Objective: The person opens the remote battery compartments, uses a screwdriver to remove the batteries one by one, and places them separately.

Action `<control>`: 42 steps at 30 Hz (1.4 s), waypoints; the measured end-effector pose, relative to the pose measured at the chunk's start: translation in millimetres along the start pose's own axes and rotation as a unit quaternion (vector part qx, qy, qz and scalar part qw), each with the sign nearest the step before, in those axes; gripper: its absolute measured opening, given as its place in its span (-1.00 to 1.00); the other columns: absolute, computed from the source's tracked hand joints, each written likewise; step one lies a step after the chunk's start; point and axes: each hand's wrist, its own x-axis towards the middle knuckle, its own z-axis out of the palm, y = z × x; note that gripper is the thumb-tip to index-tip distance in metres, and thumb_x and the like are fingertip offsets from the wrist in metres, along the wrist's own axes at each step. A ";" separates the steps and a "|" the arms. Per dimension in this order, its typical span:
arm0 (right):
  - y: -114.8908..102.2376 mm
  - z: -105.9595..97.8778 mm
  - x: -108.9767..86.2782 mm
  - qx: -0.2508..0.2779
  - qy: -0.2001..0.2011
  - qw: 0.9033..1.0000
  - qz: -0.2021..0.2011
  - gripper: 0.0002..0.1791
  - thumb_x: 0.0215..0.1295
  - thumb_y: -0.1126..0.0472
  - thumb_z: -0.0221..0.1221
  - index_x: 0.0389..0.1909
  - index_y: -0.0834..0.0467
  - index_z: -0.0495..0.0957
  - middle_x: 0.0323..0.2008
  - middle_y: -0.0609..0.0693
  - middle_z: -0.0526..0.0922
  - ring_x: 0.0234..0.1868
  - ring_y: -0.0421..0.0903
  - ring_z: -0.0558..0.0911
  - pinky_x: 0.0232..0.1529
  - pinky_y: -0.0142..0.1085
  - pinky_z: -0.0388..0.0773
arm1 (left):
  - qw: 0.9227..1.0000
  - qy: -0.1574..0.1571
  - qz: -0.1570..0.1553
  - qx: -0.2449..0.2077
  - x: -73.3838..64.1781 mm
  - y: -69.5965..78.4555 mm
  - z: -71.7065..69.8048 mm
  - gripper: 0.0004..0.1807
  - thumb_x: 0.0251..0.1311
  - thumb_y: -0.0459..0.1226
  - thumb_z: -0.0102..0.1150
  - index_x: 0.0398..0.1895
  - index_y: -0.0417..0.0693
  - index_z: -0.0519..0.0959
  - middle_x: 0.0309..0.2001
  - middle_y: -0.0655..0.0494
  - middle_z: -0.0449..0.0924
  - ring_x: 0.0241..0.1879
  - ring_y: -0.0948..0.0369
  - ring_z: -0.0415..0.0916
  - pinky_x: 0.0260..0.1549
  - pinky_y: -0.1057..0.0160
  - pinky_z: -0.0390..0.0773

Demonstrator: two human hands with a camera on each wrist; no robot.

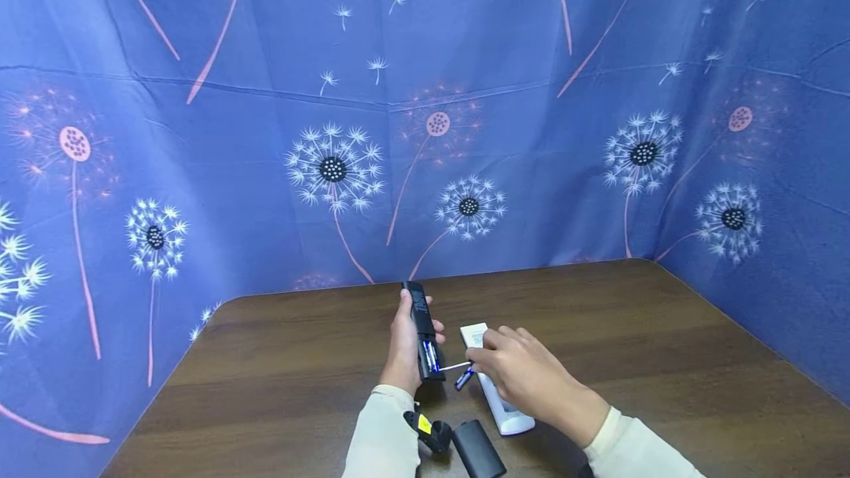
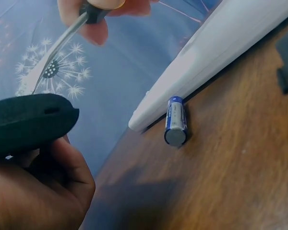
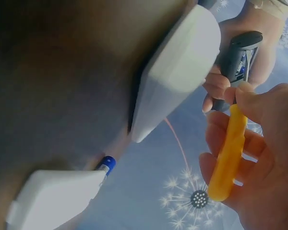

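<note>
My left hand [image 1: 401,345] grips a black remote control [image 1: 420,312], its back facing up and the battery bay uncovered. Blue-and-silver battery casing [image 1: 430,355] shows inside the bay. My right hand [image 1: 524,371] pinches a screwdriver near the top of its yellow-orange handle [image 3: 229,153]. The metal shaft [image 1: 454,366] reaches across to the lower end of the bay. On the table, a loose blue-and-silver battery [image 2: 176,122] lies beside a white remote control [image 1: 494,397], below my right fingers. Much of that white remote is hidden by the right hand in the head view.
A black rounded block [image 1: 478,450] lies on the brown wooden table [image 1: 299,389] near the front. A black device with a yellow label [image 1: 425,426] sits by the left sleeve. Blue dandelion-print cloth [image 1: 252,168] hangs behind the table and along its sides.
</note>
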 end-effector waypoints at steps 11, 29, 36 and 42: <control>-8.0 -0.6 10.9 -0.040 0.022 0.999 -0.017 -0.93 0.26 0.11 0.35 -0.33 -0.12 0.63 -0.49 -0.17 0.38 -0.50 -0.20 0.33 -0.47 -0.36 0.13 | 1.000 -0.007 0.006 -0.004 -0.3 5.2 -10.0 -0.13 0.44 0.36 -0.44 0.44 -0.13 0.24 -0.42 0.10 0.47 -0.56 0.30 0.45 -0.49 0.35 0.50; -14.8 -7.6 8.3 -0.033 -0.008 0.999 0.036 -0.94 0.28 0.06 0.34 -0.36 -0.11 0.66 -0.52 -0.17 0.40 -0.55 -0.22 0.34 -0.53 -0.37 0.16 | 1.000 -0.008 -0.009 0.007 -0.3 1.0 -4.6 -0.16 0.41 0.38 -0.42 0.45 0.00 0.27 -0.42 0.10 0.45 -0.58 0.30 0.44 -0.49 0.31 0.47; -15.9 -4.6 4.0 -0.052 0.018 0.998 0.038 -0.87 0.20 0.08 0.40 -0.42 -0.11 0.61 -0.54 -0.17 0.37 -0.55 -0.19 0.35 -0.52 -0.34 0.16 | 1.000 -0.011 -0.013 0.025 -1.2 -1.1 -3.2 -0.12 0.39 0.40 -0.40 0.47 -0.03 0.26 -0.39 0.08 0.46 -0.56 0.28 0.45 -0.50 0.31 0.47; -14.7 -1.3 2.8 -0.054 0.026 0.998 0.035 -0.85 0.22 0.08 0.39 -0.43 -0.11 0.59 -0.53 -0.17 0.39 -0.55 -0.20 0.33 -0.52 -0.35 0.15 | 1.000 -0.004 -0.012 0.023 -1.0 -1.7 -2.6 -0.11 0.38 0.41 -0.38 0.47 -0.02 0.27 -0.41 0.07 0.47 -0.58 0.28 0.46 -0.51 0.30 0.47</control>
